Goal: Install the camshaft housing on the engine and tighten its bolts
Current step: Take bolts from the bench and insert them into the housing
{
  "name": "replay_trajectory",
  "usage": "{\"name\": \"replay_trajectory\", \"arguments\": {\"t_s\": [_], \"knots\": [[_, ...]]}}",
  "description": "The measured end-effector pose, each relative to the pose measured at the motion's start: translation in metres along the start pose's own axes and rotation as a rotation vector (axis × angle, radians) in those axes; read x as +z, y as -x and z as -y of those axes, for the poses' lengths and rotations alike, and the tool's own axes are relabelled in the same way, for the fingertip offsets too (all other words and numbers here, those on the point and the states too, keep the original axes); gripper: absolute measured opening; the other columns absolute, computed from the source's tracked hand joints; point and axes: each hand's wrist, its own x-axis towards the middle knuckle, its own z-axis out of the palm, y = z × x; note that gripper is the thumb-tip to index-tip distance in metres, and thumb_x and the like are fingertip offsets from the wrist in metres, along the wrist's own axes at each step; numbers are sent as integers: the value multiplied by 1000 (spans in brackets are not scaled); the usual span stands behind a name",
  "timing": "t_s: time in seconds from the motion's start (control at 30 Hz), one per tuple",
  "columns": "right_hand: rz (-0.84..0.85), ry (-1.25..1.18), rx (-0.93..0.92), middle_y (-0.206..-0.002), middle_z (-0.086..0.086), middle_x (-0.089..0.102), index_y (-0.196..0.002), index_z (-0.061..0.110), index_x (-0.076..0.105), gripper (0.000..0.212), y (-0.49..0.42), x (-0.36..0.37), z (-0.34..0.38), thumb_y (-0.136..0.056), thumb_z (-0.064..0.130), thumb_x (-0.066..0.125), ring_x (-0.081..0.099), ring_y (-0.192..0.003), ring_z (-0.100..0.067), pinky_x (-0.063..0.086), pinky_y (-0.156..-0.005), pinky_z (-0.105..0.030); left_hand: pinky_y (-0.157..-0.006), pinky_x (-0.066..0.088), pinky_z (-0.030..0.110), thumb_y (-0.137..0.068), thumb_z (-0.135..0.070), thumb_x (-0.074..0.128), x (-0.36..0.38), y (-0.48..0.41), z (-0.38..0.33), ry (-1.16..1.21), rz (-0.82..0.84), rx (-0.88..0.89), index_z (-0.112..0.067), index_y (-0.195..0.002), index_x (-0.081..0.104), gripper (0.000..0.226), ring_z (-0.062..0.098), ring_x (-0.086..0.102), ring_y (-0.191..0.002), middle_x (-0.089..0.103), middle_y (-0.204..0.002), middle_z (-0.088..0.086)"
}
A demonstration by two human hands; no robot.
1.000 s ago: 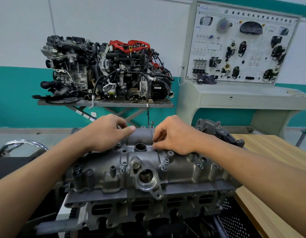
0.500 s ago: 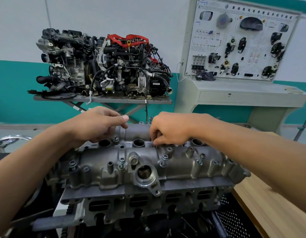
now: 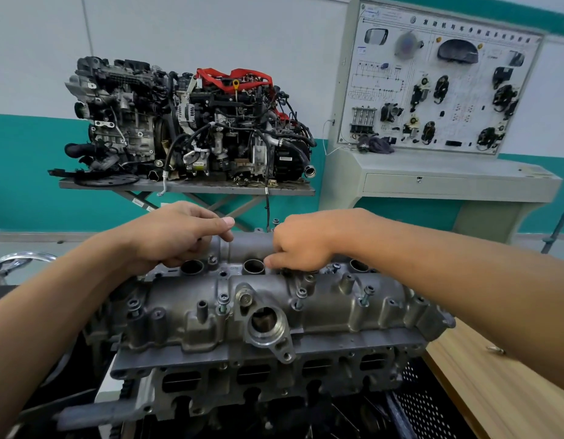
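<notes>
Metal throughout, the camshaft housing (image 3: 321, 315) sits in the head view on top of the engine (image 3: 258, 386). Its long cast body lies across the frame between the two forearms. Several bolts (image 3: 368, 292) stand proud along its near side, not yet run down. The left grip (image 3: 176, 237) rests on the far ridge, fingers curled, thumb against forefinger. The right grip (image 3: 302, 247) is curled downward, fingertips at the middle row just beside an open round bore (image 3: 253, 267). Whether either pinches a bolt I cannot tell, since the fingers hide it. The casting looks heavy, rigid and perhaps oily, so I judge it best shifted with a hand at each end. The bolts look small, light and easy to drop, so pinch each by its head and start it by finger. A wooden worktop (image 3: 502, 400) lies to the right.
</notes>
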Motion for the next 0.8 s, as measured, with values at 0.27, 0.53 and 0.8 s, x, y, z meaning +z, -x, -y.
{"name": "replay_trajectory", "arguments": {"t_s": [0.27, 0.53, 0.8], "knots": [[38, 68, -79, -72, -1, 62, -79, 13, 67, 36, 0, -1, 2, -100, 36, 51, 58, -74, -25, 47, -68, -34, -38, 18, 14, -81, -52, 64, 0, -2, 1, 2, -13, -16, -17, -84, 76, 37, 10, 23, -39, 32, -48, -5], [35, 29, -13, -67, -2, 55, -65, 16, 53, 52, -3, 3, 0, -104, 47, 38, 55, -68, -22, 33, -54, -31, -38, 18, 13, -85, -50, 63, -1, -1, 1, 10, -4, -24, -18, -84, 76, 35, 11, 23, -40, 32, -50, -3], [75, 95, -66, -74, -2, 60, -77, 13, 62, 39, -1, 0, 4, -103, 36, 45, 57, -73, -25, 41, -59, -33, -37, 17, 14, -95, -42, 59, 1, -1, 0, 8, -42, -33, -8, -93, 72, 37, 11, 22, -40, 28, -52, -2]]}}
